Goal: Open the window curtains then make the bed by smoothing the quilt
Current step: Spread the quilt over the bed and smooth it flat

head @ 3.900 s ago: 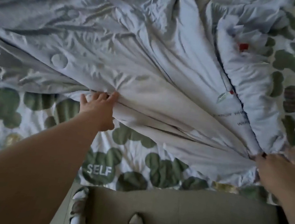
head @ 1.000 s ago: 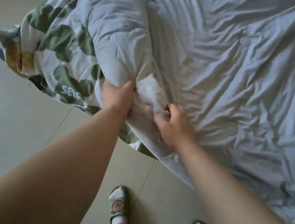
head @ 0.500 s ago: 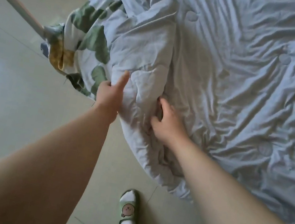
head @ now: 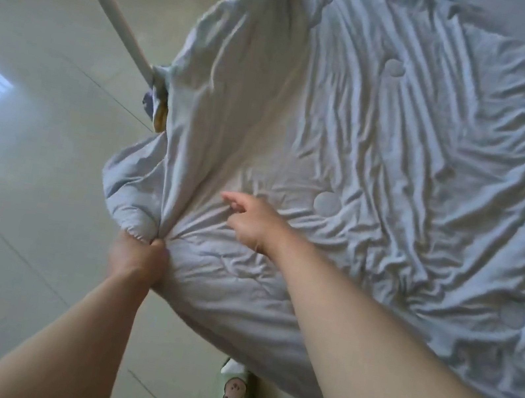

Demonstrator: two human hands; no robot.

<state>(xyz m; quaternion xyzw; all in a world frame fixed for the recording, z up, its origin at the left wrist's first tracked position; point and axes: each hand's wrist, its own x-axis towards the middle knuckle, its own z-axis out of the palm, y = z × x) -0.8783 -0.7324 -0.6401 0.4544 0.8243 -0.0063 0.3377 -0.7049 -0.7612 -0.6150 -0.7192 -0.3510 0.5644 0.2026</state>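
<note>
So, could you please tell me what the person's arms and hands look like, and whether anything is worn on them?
Both arms are bare up to the frame edge: no sleeves show. The left hand and right hand wear no gloves, and I see no watch, bracelet or ring on either wrist or on the visible fingers.

The quilt (head: pixel 395 186) now covers nearly all the patterned sheet (head: pixel 160 114), leaving 1 scrap at the white pole (head: pixel 112 10). Below the pole, the left hand (head: pixel 136 259) grips the quilt's bunched corner; the right hand (head: pixel 250 221) has let go.
</note>
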